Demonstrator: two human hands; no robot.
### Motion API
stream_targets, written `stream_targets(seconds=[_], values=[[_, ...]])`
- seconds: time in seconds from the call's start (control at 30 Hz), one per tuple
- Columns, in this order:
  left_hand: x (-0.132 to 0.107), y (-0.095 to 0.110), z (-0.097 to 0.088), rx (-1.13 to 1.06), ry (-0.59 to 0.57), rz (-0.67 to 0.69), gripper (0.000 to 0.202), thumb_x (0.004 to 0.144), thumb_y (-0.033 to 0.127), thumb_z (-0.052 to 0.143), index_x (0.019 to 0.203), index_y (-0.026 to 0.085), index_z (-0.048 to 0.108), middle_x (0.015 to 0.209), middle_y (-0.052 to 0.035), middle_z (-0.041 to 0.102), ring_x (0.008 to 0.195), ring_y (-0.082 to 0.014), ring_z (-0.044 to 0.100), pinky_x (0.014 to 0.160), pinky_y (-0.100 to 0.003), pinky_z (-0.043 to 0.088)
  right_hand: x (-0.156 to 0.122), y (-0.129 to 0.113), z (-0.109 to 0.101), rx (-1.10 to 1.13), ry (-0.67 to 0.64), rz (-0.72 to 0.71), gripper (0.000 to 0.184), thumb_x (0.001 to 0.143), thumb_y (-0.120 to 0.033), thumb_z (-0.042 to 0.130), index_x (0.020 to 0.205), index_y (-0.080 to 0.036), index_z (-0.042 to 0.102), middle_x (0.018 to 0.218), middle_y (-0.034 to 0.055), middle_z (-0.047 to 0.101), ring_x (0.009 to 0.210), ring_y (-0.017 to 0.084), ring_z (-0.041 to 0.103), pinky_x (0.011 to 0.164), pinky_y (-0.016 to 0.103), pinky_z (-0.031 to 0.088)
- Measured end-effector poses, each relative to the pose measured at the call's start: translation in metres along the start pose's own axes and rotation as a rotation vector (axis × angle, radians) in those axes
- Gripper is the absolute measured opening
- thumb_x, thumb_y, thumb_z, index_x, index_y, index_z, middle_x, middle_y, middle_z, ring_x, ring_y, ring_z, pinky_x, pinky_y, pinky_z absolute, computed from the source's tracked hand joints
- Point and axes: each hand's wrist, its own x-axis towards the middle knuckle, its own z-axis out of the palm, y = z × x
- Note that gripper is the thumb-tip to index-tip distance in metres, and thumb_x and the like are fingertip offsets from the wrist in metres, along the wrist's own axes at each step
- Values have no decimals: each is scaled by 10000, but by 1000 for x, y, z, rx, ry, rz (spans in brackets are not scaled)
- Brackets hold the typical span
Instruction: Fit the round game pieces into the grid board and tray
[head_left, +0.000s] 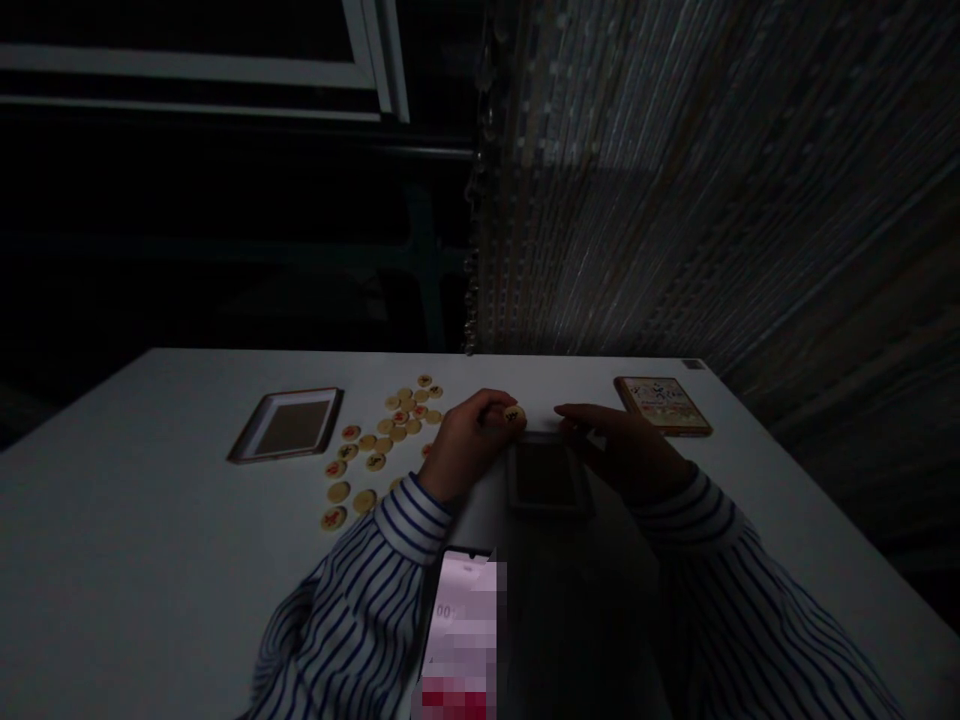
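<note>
Head view, very dark. Your left hand (469, 442) pinched one round piece (514, 414) just over the dark tray (547, 478); I couldn't read the tray's inside. Your right hand (624, 452) lay flat, fingers out, at the tray's far edge. Loose pieces (382, 440) sat to the left, and the printed box (664, 405) hugged the table (150, 520)'s right edge. Near-left had open room.

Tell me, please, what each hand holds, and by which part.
The left hand pinches a round game piece, seemingly by its rim. The right hand seems to hold nothing, lying beside the dark tray.
</note>
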Motion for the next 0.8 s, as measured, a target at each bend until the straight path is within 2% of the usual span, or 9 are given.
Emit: stream_targets(seconds=[0.23,0.47,0.8], values=[[0,7,3,-138,-27,-99,165,692,245,610,801,158,522,639,30,547,581,-83,518,547,-202,419,-1,-1,1,-19,-7,3,300,792,-248,460,1070,-193,560,862,64,664,731,160,614,663,304,487],[-1,10,5,-117,-55,-92,118,708,240,602,756,159,530,614,42,527,562,-74,490,512,-186,389,-2,-1,-2,14,-21,-4,305,795,-240,463,1078,-166,550,876,75,657,756,160,610,693,299,486],[-4,8,11,-245,-158,-134,174,722,307,601,791,149,572,728,-28,642,682,-133,601,633,-272,478,-4,3,0,3,-44,-2,329,778,-201,475,1102,-196,530,884,55,658,768,160,613,675,309,488]])
